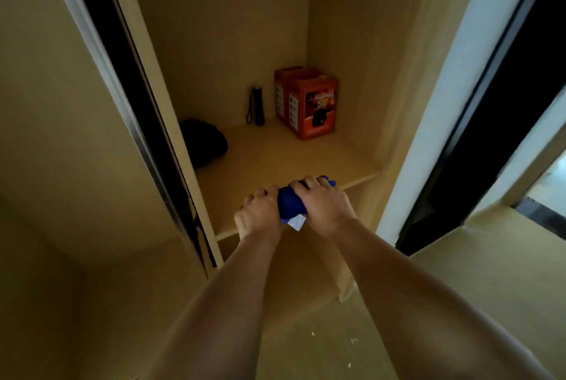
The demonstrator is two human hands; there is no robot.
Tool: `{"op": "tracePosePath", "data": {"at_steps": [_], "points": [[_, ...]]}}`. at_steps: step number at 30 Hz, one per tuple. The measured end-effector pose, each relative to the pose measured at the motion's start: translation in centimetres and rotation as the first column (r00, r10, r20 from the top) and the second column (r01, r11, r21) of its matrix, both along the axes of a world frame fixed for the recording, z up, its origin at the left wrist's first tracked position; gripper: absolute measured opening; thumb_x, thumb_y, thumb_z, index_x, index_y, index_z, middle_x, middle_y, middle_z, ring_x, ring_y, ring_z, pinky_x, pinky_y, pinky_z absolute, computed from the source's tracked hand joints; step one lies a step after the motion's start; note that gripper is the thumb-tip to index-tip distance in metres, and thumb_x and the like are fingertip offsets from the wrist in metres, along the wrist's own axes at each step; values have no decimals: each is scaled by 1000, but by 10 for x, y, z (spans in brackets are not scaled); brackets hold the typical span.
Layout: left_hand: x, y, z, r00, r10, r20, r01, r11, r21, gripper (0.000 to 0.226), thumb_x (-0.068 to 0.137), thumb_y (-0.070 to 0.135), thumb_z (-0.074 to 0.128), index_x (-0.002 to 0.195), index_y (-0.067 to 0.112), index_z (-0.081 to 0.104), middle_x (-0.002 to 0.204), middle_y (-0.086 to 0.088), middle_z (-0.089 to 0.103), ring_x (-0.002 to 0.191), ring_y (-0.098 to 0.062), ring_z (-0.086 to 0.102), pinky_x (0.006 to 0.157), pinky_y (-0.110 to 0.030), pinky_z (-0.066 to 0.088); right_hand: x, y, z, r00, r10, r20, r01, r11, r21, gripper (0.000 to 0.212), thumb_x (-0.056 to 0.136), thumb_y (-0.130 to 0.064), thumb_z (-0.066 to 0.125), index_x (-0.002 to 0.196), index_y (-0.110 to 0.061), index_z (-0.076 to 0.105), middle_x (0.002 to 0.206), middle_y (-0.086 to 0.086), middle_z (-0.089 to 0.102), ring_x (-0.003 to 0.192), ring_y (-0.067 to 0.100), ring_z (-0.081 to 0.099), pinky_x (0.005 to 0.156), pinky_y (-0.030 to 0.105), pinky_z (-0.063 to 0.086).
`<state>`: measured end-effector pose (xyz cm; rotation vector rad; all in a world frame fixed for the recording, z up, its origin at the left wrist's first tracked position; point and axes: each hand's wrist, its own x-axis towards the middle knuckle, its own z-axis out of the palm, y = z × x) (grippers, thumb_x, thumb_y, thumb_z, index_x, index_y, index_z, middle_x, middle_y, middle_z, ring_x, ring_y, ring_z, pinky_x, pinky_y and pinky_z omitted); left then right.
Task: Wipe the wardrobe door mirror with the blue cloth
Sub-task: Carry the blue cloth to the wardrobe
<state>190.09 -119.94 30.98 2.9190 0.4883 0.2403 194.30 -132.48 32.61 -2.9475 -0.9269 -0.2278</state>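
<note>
The blue cloth (291, 203) is bunched into a wad with a white tag hanging at its lower edge. My left hand (260, 214) grips its left side and my right hand (324, 205) grips its right side, both over the front edge of a wooden shelf (275, 156) inside the open wardrobe. The sliding wardrobe door (61, 134) stands at the left, seen at a steep angle, with its metal edge strip (116, 85) beside the opening. Its surface reflects tan tones.
On the shelf stand two orange boxes (312, 107) at the back right, a black flashlight (257, 105) beside them, and a dark bundle (202, 142) at the left. A white and dark frame (453, 104) rises at the right. The tan floor (337, 343) lies below.
</note>
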Motion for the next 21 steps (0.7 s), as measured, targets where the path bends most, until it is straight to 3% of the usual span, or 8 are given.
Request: {"op": "tracePosePath", "data": {"at_steps": [4,9,11,14,18,21], "points": [[27,22,7,998,20,61,-20,1000,11,60,78,14,69,126,27,37,116,1,54,105,-21,52,77,-36,46,29,22,8,999,14,46,-15,1000,22,61,85,-11,60,140,-22,36,133,4,45,119,26,46,84,38,50],[57,54,10,986,75,150,-72,997,-27,77,72,13,73,125,21,17,114,-5,53,99,-22,55,65,-33,44,64,57,10,994,21,112,-27,998,52,58,86,-11,61,138,-17,36,131,6,48,120,25,46,87,35,47],[68,64,7,983,99,155,-91,994,-57,81,70,17,76,122,21,15,117,-7,52,99,-22,57,68,-33,48,77,71,6,995,-1,103,-7,997,75,55,86,-12,61,136,-15,36,132,7,48,121,26,45,88,36,47],[80,72,-3,981,180,71,-169,976,-139,73,72,22,76,119,18,19,118,-8,51,99,-25,57,74,-34,52,94,88,-10,996,-88,33,89,995,-41,49,91,-21,55,136,-14,36,137,11,41,126,30,38,97,41,40],[87,75,-30,967,206,-147,-225,966,-129,59,84,22,64,129,16,27,130,-7,44,114,-24,49,83,-35,51,104,98,-40,981,-174,-84,138,937,-322,43,94,-35,50,134,-18,43,134,9,37,118,26,41,88,36,38],[82,74,-53,969,81,-236,-108,989,-105,76,76,58,62,130,19,26,134,-2,33,123,-24,37,79,-32,46,104,97,-58,970,-174,-170,121,951,-286,43,96,-20,48,136,-13,38,136,13,34,115,28,47,83,33,46]]}}
